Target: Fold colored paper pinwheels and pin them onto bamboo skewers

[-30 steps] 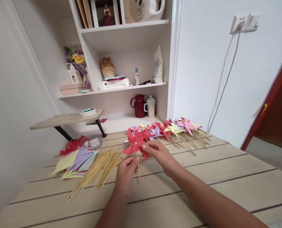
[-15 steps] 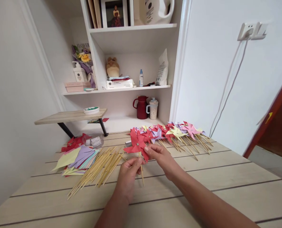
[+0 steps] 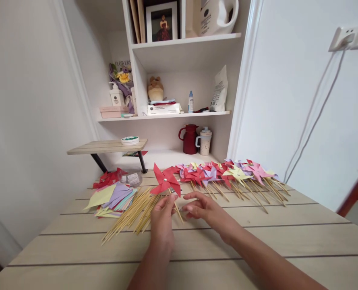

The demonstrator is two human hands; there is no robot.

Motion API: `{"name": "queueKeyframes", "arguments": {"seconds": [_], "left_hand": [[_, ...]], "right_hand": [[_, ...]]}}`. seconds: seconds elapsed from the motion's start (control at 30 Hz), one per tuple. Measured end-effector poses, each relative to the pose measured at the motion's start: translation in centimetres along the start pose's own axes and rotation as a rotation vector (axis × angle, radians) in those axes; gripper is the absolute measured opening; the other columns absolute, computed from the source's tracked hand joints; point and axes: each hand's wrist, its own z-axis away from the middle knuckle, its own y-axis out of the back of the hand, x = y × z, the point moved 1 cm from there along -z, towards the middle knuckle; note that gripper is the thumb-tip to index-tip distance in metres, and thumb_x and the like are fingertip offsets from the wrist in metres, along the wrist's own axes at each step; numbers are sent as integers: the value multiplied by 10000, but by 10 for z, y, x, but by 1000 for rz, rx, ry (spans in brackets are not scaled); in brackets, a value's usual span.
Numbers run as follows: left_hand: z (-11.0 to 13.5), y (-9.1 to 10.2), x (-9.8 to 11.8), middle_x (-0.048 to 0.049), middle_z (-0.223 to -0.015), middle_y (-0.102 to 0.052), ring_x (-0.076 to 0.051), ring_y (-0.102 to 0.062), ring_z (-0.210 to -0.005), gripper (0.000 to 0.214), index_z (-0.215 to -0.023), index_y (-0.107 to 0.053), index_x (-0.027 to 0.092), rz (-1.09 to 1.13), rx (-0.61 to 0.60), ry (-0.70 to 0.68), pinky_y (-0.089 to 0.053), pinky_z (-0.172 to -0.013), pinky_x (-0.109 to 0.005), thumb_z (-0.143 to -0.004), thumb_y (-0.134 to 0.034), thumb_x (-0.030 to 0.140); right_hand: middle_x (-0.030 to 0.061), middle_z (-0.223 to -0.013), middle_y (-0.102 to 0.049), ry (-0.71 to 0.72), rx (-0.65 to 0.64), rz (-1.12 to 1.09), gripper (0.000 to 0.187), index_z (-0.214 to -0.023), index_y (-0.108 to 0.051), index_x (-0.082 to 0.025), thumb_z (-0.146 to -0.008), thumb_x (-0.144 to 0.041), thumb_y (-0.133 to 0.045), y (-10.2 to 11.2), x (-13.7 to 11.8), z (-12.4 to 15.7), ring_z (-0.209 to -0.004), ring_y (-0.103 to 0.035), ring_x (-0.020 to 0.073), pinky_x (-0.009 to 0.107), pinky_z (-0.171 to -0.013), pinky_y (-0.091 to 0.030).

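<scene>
The left grip (image 3: 162, 215) pinches the stick of a red pinwheel (image 3: 165, 183), the paper wheel standing just above it. The right grip (image 3: 203, 209) sits just beside it, loosely curled; I cannot tell whether it pinches anything. Loose sticks (image 3: 130, 211) lie on the bench (image 3: 257, 237) left of both.

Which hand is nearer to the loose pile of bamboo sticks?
Left. The left hand, holding the red pinwheel, sits right beside the bamboo sticks, at their right edge; the right hand is farther right, apart from them.

Pinwheel stick (image 3: 179, 212) partly behind left hand (image 3: 162, 219)
</scene>
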Motion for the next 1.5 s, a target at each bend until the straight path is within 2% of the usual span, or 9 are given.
{"name": "queueKeyframes", "arguments": {"seconds": [0.17,0.33,0.47,0.57,0.63,0.8,1.07,1.23,1.5], "left_hand": [[4,-3,5,-29,-779,-695,-151,-583,-765,387,-750,-769,168,21,16,-53,-437,-700,-246,-583,-864,504],[12,-10,8,-78,-990,-705,-189,-617,-855,384,-706,-760,152,-31,14,-64,-460,-669,-236,-562,-871,490],[14,-11,7,-90,-964,-698,-192,-625,-813,366,-655,-732,148,-91,-17,-89,-460,-605,-235,-599,-853,489],[13,-10,8,-87,-1004,-676,-198,-633,-864,322,-594,-709,157,-147,-17,-205,-485,-674,-247,-624,-841,449],[12,-10,9,-86,-996,-672,-200,-634,-862,276,-633,-730,166,-180,-27,-255,-495,-709,-266,-634,-834,422],[13,-10,11,-82,-905,-687,-204,-635,-810,209,-764,-765,176,-221,-107,-282,-506,-728,-294,-678,-798,363],[15,-11,13,-62,-835,-674,-181,-607,-722,191,-716,-755,183,-262,-55,-333,-485,-670,-284,-668,-807,360],[16,-11,15,-57,-817,-658,-180,-610,-729,194,-689,-749,188,-302,-27,-411,-494,-690,-286,-658,-814,368],[17,-9,14,-59,-819,-648,-180,-629,-724,163,-706,-752,188,-400,-20,-532,-518,-676,-294,-716,-754,351]], "right_hand": [[-18,-712,-663,-33,-112,-104,553,-1027,-592,-222,-638,-509,-859,-17,3,4,-768,-634,188,350,-799,-451],[-32,-614,-647,-32,-76,-180,532,-925,-620,-213,-554,-465,-905,-23,8,1,-643,-615,169,351,-747,-473],[-20,-573,-629,-13,-51,-199,409,-739,-644,-187,-542,-433,-904,-24,6,0,-570,-555,136,312,-658,-447],[2,-611,-643,-6,-54,-206,340,-684,-668,-175,-604,-436,-872,-25,2,2,-591,-561,137,314,-674,-451],[20,-643,-669,-8,-69,-212,320,-688,-686,-170,-629,-433,-859,-24,1,3,-606,-576,145,325,-694,-461],[53,-683,-704,7,-121,-238,322,-701,-703,-148,-679,-442,-831,-21,5,4,-618,-601,153,336,-723,-466],[66,-696,-718,12,-148,-274,310,-720,-704,-137,-701,-423,-823,-20,12,-1,-613,-615,157,325,-708,-460],[67,-687,-717,15,-159,-295,296,-713,-701,-132,-721,-407,-810,-21,13,-1,-607,-613,154,322,-705,-462],[64,-674,-713,26,-175,-307,300,-705,-705,-128,-722,-408,-810,-22,11,1,-610,-616,156,327,-718,-465]]}}
